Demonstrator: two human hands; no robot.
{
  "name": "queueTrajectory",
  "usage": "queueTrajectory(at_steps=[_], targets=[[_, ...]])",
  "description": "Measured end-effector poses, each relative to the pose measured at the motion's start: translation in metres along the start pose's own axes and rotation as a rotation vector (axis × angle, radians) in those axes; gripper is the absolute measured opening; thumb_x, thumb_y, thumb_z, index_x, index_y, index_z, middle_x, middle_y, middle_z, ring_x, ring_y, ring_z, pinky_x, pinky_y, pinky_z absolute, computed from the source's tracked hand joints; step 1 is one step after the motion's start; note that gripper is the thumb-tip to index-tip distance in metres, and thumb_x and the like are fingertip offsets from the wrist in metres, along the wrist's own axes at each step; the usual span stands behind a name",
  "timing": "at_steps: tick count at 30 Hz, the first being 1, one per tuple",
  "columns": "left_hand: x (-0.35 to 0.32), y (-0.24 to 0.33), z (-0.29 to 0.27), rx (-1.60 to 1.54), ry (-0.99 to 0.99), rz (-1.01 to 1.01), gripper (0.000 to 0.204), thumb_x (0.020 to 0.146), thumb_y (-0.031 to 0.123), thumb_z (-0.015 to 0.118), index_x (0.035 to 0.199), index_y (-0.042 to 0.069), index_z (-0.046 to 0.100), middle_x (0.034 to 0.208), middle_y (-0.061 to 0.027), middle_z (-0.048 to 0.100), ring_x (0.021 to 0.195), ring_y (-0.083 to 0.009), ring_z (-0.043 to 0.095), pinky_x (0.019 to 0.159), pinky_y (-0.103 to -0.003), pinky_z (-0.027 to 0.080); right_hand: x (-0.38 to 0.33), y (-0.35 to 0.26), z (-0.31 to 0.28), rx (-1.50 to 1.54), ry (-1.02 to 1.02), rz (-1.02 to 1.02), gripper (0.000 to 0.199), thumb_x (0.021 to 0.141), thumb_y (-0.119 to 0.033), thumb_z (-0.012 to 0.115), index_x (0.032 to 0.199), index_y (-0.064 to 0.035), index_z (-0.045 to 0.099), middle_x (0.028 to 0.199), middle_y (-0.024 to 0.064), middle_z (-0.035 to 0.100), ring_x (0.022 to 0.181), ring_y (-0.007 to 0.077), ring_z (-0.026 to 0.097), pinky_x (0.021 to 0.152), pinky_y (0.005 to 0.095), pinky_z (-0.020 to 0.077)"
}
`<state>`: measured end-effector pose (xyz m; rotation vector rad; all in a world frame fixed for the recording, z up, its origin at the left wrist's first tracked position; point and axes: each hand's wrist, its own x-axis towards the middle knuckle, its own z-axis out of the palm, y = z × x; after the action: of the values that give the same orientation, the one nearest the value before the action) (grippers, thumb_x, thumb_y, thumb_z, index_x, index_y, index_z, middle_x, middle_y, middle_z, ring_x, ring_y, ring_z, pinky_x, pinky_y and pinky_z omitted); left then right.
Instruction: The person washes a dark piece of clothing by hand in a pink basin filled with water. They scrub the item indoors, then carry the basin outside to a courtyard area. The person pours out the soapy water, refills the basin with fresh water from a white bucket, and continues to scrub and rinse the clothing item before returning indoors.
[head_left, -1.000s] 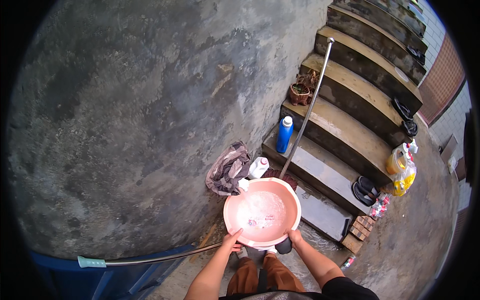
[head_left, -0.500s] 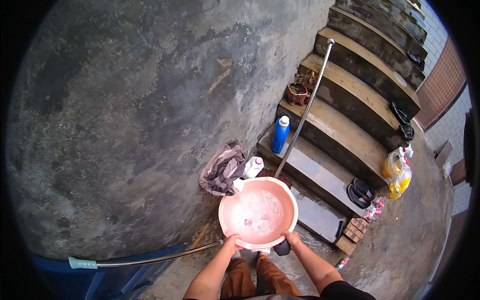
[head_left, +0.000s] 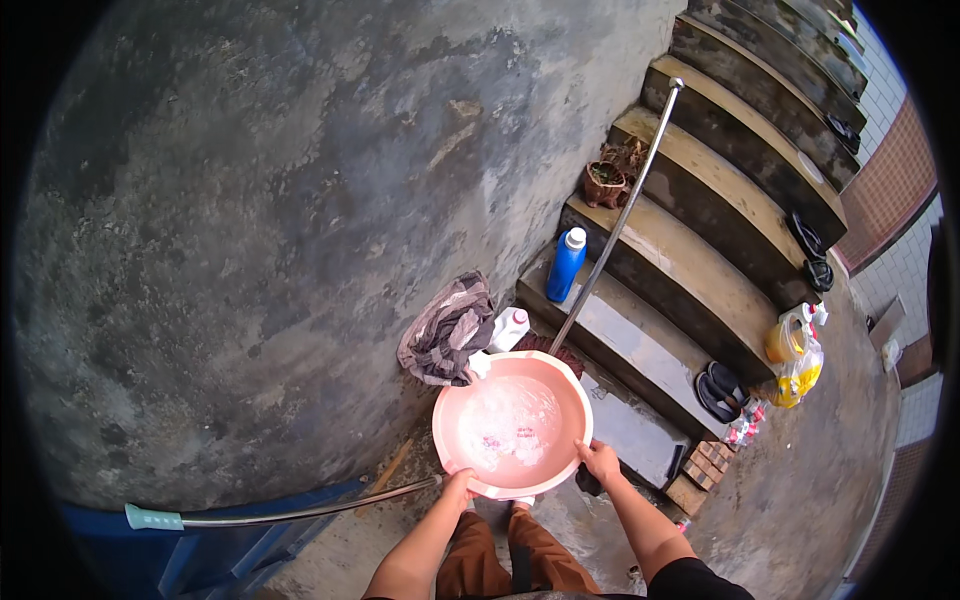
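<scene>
A round pink basin [head_left: 556,376] with foamy water in it is held up in front of me. My left hand [head_left: 459,487] grips its near left rim and my right hand [head_left: 599,460] grips its near right rim. A striped grey cloth [head_left: 446,333] lies bunched just beyond the basin at the foot of the grey wall, with a white bottle [head_left: 509,327] beside it. My brown trousers show below the basin.
Concrete steps [head_left: 690,270] climb to the right, with a blue bottle [head_left: 566,264], a potted plant [head_left: 603,184] and sandals [head_left: 718,388] on them. A metal pole [head_left: 620,210] leans over the steps. A blue tub [head_left: 190,545] with a metal rod sits at lower left. Yellow bags [head_left: 795,360] lie far right.
The basin has stayed in both hands while the view shifted slightly, so the basin and steps sit a little further right and lower in the picture.
</scene>
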<state>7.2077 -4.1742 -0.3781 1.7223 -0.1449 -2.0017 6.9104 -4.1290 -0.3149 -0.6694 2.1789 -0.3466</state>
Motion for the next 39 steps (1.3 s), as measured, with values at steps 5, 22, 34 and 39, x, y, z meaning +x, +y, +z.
queueTrajectory(at_steps=[5,22,34,39], targets=[[-0.006,0.004,0.0,0.007,0.026,0.055,0.03,0.059,0.003,0.055,0.088,0.001,0.05,0.073,-0.0098,0.056,0.061,-0.0255,0.059,0.051,-0.038,0.052,0.009,-0.023,-0.018,-0.297,0.131,-0.136,0.048,0.071,-0.036,0.055,0.109,-0.0069,0.053,0.086,0.0141,0.062,0.082,0.0279,0.059,0.074,0.0356,0.0459],[-0.015,0.007,-0.006,0.021,0.085,0.074,0.025,0.057,0.002,0.054,0.081,0.002,0.049,0.067,-0.008,0.052,0.056,-0.0228,0.057,0.046,-0.036,0.05,0.03,-0.08,-0.016,-0.437,0.019,-0.347,0.041,0.07,-0.026,0.051,0.107,-0.009,0.054,0.08,0.0097,0.063,0.076,0.0245,0.06,0.07,0.0351,0.0474],[-0.011,0.007,-0.012,-0.015,0.079,0.077,0.03,0.057,0.0,0.053,0.086,0.0,0.048,0.07,-0.0087,0.052,0.056,-0.0241,0.057,0.046,-0.036,0.05,0.045,-0.112,-0.002,-0.541,0.047,-0.517,0.035,0.071,-0.023,0.054,0.104,-0.0105,0.056,0.078,0.0071,0.063,0.072,0.0241,0.06,0.068,0.0339,0.0477],[-0.01,0.009,-0.018,-0.018,0.071,0.099,0.028,0.058,-0.001,0.053,0.085,0.0,0.048,0.068,-0.0084,0.052,0.054,-0.0234,0.057,0.044,-0.035,0.049,0.048,-0.127,0.002,-0.568,0.025,-0.553,0.034,0.071,-0.021,0.055,0.103,-0.0108,0.056,0.08,0.007,0.063,0.074,0.0238,0.06,0.069,0.0338,0.0475]])
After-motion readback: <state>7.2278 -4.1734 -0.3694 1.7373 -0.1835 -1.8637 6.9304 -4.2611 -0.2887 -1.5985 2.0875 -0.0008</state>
